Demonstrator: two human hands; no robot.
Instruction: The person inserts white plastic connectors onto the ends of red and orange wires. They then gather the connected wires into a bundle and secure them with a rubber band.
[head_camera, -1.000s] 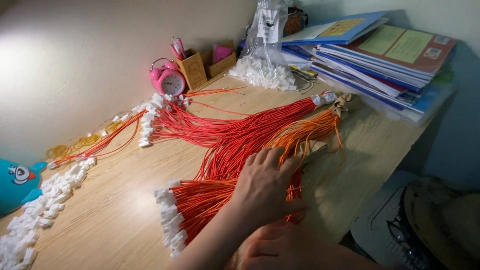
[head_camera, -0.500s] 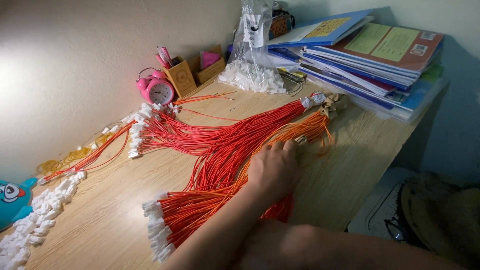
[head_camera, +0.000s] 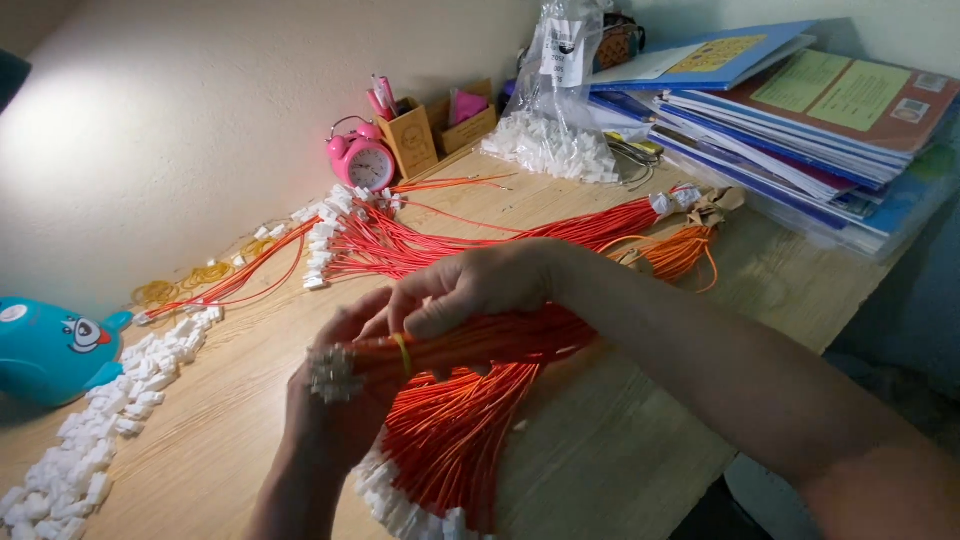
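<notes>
One orange wire bundle (head_camera: 470, 345), yellow-banded, white connectors at end.

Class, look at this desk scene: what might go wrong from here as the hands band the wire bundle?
1. The yellow rubber band sits near the connector end of the wire bundle gripped by the left hand and right hand; it might slip off.
2. The loose orange wires fanned beneath could snag and get dragged along.
3. The white connectors lie near the desk edge and could get knocked off.
</notes>
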